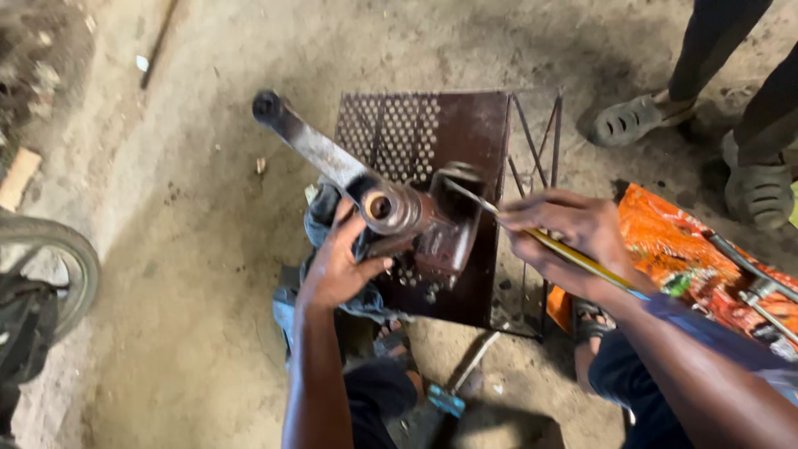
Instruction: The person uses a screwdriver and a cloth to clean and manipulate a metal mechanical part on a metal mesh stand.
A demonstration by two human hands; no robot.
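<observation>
A greasy metal arm (312, 145) with a round hub (389, 208) lies across a rusty perforated metal stand (465, 125). My left hand (337, 266) grips the hub end from below, with a dark blue rag (320, 218) under the part. My right hand (565, 229) holds a long thin screwdriver with a yellow handle (573, 258); its metal shaft (470, 195) points left and reaches the part beside the hub. Both my forearms come in from the bottom of the view.
Another person's legs and grey sandals (636, 118) stand at the upper right. An orange printed sack (690, 258) with metal tools on it lies at the right. A bicycle wheel (58, 258) shows at the left. A hammer (453, 391) lies on the dirt floor below the stand.
</observation>
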